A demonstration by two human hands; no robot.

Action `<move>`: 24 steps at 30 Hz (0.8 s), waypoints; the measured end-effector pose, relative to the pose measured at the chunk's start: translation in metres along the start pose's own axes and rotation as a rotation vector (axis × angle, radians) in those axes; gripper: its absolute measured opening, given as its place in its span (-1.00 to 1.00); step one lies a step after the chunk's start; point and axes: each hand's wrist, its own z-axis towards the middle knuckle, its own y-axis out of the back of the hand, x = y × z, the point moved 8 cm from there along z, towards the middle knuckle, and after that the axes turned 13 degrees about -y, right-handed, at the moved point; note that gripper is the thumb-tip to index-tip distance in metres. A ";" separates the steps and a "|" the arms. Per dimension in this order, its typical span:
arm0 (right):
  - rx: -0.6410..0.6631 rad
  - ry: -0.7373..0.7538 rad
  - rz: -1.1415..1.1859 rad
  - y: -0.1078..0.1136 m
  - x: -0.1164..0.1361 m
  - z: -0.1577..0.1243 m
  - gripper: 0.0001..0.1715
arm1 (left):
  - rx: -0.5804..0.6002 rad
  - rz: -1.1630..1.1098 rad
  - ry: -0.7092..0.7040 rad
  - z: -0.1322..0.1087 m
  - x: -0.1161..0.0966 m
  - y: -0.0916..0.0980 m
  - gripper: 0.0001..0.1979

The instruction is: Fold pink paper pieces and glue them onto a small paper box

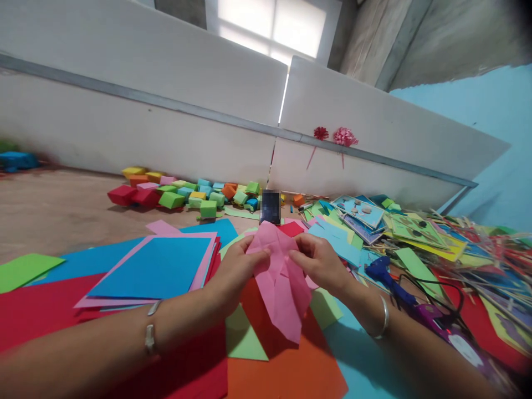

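A creased, partly folded sheet of pink paper (282, 293) is held up between my two hands, its lower end hanging toward me. On its left edge, my left hand (236, 266) pinches it with the thumb on the near face. At the upper right, my right hand (318, 257) grips the paper between thumb and fingers. Beneath lie an orange sheet (286, 368) and a pale green sheet (245, 338). A stack topped with blue paper (153, 266) rests left of my left hand.
Several folded paper boxes (208, 209) line the back near a phone (270, 206). A purple and blue glue gun (432, 313) with a black cord lies at right, among paper scraps and sticks. Two paper flowers (344, 136) stand against the white panel (166, 133).
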 end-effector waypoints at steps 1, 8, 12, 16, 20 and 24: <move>0.015 -0.018 0.000 -0.002 -0.001 0.000 -0.91 | -0.001 -0.016 0.001 0.001 0.000 0.000 -0.70; 0.189 -0.116 0.054 -0.021 -0.010 -0.004 -0.96 | 0.058 -0.063 0.009 0.000 0.001 -0.006 -0.69; 0.074 -0.031 -0.066 -0.013 -0.003 -0.006 -0.88 | 0.045 0.000 0.017 0.000 0.002 -0.005 -0.75; 0.012 0.035 -0.208 -0.011 0.009 -0.013 -0.85 | 0.020 -0.016 0.033 0.000 0.003 -0.004 -0.70; -0.024 0.156 -0.371 -0.015 0.021 -0.022 -0.82 | 0.064 0.030 0.031 -0.002 0.002 -0.009 -0.78; -0.069 0.178 -0.468 -0.017 0.021 -0.027 -0.83 | 0.118 0.150 -0.042 -0.005 -0.003 -0.010 -0.80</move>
